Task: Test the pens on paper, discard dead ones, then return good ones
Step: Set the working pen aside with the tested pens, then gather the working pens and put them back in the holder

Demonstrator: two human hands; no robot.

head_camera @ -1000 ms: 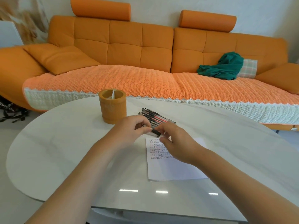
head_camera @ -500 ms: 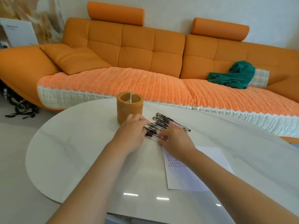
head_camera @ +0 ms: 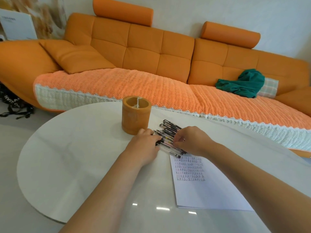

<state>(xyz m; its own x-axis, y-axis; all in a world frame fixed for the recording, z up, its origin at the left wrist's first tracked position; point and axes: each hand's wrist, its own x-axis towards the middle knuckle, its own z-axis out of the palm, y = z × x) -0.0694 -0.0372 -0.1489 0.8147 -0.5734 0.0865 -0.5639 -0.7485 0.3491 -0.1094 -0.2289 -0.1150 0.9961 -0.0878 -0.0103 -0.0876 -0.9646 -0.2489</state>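
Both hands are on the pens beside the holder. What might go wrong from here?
1. The pens lie loose on the glossy table; gathering them with the left hand and right hand together may send some rolling.
2. The left hand is close to the wooden holder and might knock it.
3. All pens sit in one group, so dead and good ones may get mixed.

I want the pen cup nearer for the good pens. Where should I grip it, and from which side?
I'd wrap a hand round the wall of the wooden cup at mid-height, coming from its left. It stands upright, a cylinder with no handle, and its right front is crowded by the pens, the right hand and the left hand, which nearly touches its base.
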